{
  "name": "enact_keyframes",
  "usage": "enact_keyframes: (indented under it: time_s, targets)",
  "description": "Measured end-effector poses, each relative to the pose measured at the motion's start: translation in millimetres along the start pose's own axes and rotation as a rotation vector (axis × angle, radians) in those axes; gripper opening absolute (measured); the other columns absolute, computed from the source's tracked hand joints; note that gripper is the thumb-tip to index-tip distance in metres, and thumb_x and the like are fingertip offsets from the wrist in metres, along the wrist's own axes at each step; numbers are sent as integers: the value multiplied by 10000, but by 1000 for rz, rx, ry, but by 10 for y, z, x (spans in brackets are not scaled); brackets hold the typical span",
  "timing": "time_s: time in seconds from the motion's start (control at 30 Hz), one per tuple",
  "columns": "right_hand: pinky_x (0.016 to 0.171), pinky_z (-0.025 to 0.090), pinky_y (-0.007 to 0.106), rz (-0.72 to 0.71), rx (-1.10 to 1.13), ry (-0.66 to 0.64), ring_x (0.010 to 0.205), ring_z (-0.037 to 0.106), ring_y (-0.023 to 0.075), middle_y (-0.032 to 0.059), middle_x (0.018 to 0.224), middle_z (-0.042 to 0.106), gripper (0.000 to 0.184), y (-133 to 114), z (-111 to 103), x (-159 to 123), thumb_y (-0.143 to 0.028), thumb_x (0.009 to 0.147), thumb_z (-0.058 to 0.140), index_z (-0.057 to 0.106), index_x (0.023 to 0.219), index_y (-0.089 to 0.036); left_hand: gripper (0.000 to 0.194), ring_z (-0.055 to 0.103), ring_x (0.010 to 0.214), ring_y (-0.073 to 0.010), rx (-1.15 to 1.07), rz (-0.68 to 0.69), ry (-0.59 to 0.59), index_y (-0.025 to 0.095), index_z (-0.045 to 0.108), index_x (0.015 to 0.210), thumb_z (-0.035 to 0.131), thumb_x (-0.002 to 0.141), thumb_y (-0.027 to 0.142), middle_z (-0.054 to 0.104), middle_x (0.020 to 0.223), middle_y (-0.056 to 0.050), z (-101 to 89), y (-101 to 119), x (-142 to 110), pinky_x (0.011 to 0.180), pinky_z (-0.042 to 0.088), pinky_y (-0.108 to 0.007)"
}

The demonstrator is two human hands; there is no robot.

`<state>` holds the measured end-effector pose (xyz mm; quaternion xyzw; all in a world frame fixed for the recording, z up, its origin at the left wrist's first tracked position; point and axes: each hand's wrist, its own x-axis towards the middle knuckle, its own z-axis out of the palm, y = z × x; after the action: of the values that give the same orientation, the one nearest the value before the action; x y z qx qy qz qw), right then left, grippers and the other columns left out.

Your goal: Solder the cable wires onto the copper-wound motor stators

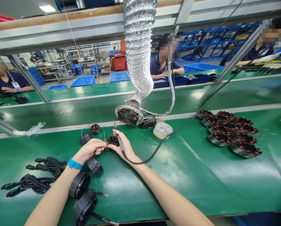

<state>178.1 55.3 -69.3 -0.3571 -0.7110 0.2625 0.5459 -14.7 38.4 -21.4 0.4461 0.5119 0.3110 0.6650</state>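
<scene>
My right hand [124, 145] is closed on a soldering iron [118, 138], tip pointing up, its black cable trailing off to the right. The same hand also cradles a small copper-wound stator [112, 140]. My left hand [91, 150], with a blue wristband, pinches a thin solder wire [100, 121] that runs down from overhead and meets the stator's left edge. Another stator [95, 128] with a black housing [85, 138] lies just beyond my hands on the green bench [178, 175].
A fume fan [129, 115] on a silver flexible duct hangs just behind my hands, next to a tape roll [162, 130]. Several wound stators [229, 131] sit at right. Black housings [82, 194] and coiled cables [36, 175] lie at left. Other people work across the conveyor.
</scene>
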Motion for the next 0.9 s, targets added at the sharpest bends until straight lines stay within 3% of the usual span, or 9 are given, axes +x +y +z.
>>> enact_keyframes:
  time_s: [0.13, 0.23, 0.37, 0.6, 0.9]
  targets:
    - [777, 542, 305, 38, 31, 207, 729, 670, 166, 28, 791, 697, 240, -227, -145, 32, -328, 955, 536, 696, 1089, -207, 362, 335, 420, -11, -9, -10, -1, 86, 598, 696, 798, 670, 386, 505, 584, 17, -6, 0, 4, 405, 203, -165]
    - [630, 530, 280, 25, 68, 278, 506, 604, 144, -16, 513, 590, 364, -358, -198, 21, -324, 996, 424, 734, 864, -187, 366, 324, 419, -9, -10, -15, 2, 83, 599, 687, 799, 658, 388, 502, 579, 15, 1, 3, 4, 404, 195, -166]
    - [605, 519, 285, -70, 69, 249, 536, 632, 153, 17, 579, 662, 469, -436, -191, -4, -309, 998, 376, 713, 692, -196, 376, 312, 411, -11, -4, -22, 17, 80, 603, 675, 801, 635, 396, 484, 549, 22, 22, 29, -14, 401, 178, -171]
    - [601, 516, 273, -40, 100, 216, 553, 645, 148, 14, 623, 699, 467, -454, -145, -32, -307, 998, 385, 705, 675, -198, 365, 297, 408, -19, 0, -21, 24, 84, 597, 642, 790, 629, 393, 443, 492, 38, 56, 70, -38, 406, 175, -179]
    - [614, 527, 291, 122, 183, 263, 584, 653, 167, 29, 617, 678, 500, -471, -90, -43, -435, 995, 397, 692, 673, -193, 363, 301, 405, -19, 7, -18, 20, 86, 595, 639, 790, 633, 392, 439, 488, 41, 54, 70, -33, 407, 179, -179]
